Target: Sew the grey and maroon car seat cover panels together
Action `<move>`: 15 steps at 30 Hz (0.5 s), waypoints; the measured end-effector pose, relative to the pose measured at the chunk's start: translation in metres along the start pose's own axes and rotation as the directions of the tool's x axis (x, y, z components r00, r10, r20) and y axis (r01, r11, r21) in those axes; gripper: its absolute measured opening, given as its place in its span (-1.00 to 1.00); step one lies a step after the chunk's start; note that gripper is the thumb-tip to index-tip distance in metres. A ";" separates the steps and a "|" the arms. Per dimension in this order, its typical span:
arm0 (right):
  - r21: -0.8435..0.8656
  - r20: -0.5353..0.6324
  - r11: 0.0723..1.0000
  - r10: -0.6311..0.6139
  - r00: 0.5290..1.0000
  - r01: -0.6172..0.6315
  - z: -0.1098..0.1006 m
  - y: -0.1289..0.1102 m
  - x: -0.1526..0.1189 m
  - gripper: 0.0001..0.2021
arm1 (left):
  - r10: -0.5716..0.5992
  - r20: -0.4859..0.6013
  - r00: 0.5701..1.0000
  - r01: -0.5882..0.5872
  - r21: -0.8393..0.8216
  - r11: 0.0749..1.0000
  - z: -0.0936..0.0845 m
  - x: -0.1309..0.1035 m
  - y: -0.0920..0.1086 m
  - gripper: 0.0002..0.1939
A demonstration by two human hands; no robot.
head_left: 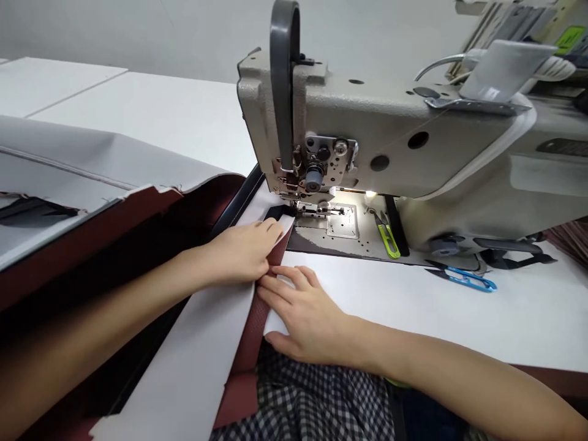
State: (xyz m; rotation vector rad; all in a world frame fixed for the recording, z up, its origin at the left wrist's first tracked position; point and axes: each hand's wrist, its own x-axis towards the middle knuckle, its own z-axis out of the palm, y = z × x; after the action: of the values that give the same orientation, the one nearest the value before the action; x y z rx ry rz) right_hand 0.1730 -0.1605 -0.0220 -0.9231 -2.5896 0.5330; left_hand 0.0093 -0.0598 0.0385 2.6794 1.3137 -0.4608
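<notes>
A long strip of maroon leather-like material [252, 334] with a white backing piece [193, 349] runs from the lower left up to the needle area of the sewing machine [367, 122]. My left hand [243, 251] is closed on the layered strip just before the presser foot [294, 208], fingers bent over the white side. Close beside it, my right hand [307, 312] lies with fingers stretched onto the strip's maroon edge, its thumb apart at the table's front edge. Part of the seam under my left hand is hidden.
Yellow-green thread snips [388, 236] lie on the machine bed, and blue snips [463, 278] on the white table [413, 312]. A large maroon cover with pale backing [151, 147] is heaped at left. Folded brown material [567, 245] sits far right.
</notes>
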 end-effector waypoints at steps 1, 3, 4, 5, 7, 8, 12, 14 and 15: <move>-0.011 0.025 0.999 -0.031 0.999 0.031 0.003 -0.002 0.002 -0.36 | 0.009 0.005 1.000 -0.009 0.048 0.999 0.000 -0.007 0.002 -0.69; -0.072 0.043 0.989 -0.130 0.991 0.133 0.011 -0.006 0.010 -0.36 | 0.003 0.032 0.999 -0.006 0.089 0.996 0.000 -0.021 0.004 -0.61; -0.116 0.038 0.975 -0.187 0.982 0.191 0.015 -0.007 0.016 -0.43 | -0.009 0.052 0.999 0.005 0.067 0.998 0.000 -0.027 0.005 -0.55; -0.157 0.029 0.958 -0.237 0.971 0.239 0.019 -0.008 0.021 -0.52 | -0.018 0.065 0.998 0.017 0.021 1.000 0.001 -0.032 0.006 -0.50; -0.216 0.012 0.931 -0.298 0.955 0.293 0.026 -0.010 0.031 -0.66 | -0.031 0.048 0.998 0.036 -0.111 0.993 0.004 -0.040 0.007 -0.40; -0.232 0.011 0.922 -0.316 0.949 0.310 0.027 -0.012 0.033 -0.69 | -0.037 0.020 0.999 0.040 -0.175 0.984 0.007 -0.043 0.008 -0.39; -0.282 0.007 0.905 -0.329 0.944 0.317 0.027 -0.020 0.030 -0.73 | -0.066 -0.103 0.992 0.031 -0.308 0.951 0.024 -0.053 0.013 -0.49; -0.286 -0.007 0.906 -0.328 0.945 0.312 0.026 -0.022 0.025 -0.72 | -0.062 -0.113 0.992 0.018 -0.354 0.935 0.031 -0.055 0.014 -0.53; -0.282 -0.013 0.907 -0.329 0.944 0.312 0.025 -0.022 0.024 -0.72 | -0.058 -0.108 0.992 0.013 -0.374 0.927 0.032 -0.056 0.014 -0.54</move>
State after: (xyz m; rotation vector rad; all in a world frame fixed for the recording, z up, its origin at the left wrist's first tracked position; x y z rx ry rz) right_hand 0.1330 -0.1665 -0.0299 -0.5563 -2.7256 0.0519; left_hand -0.0185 -0.1183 0.0254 2.3978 1.3253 -0.0448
